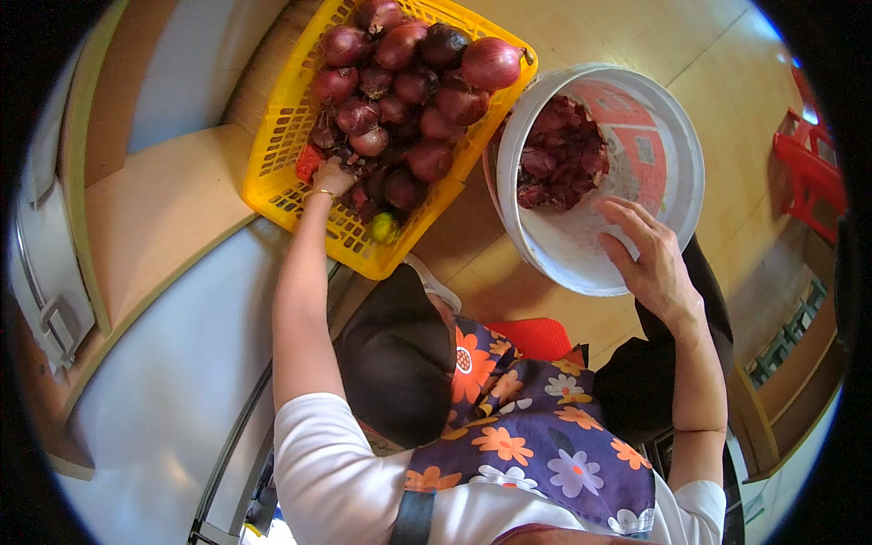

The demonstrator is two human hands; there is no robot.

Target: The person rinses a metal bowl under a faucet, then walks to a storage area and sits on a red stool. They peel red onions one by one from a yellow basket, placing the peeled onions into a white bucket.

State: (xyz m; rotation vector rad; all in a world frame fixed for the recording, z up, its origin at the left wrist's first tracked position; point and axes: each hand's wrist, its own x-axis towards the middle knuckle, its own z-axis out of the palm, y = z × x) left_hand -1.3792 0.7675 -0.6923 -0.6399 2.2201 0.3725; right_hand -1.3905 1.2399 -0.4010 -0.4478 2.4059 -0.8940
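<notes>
My left hand [334, 176] reaches down into a yellow plastic basket [272, 180], its fingertips hidden among dark onion skins. Beside that hand lies a crumpled red net [310, 162]. Red onions [368, 139] fill much of the basket, and a yellow-green round fruit or vegetable [385, 228] rests near its closest corner. Over the near rim of a white bucket [569, 255] hovers my right hand [637, 248], fingers apart and holding nothing. Loose red onion skins [555, 157] are heaped inside the bucket, which leans toward me.
A wooden shelf unit [170, 180] stands close on the left. Red plastic stools [807, 167] are at the far right, above a low wooden rack [793, 402]. Tiled floor [722, 129] spreads beyond the bucket. My knees and flowered apron [531, 436] are at the near side.
</notes>
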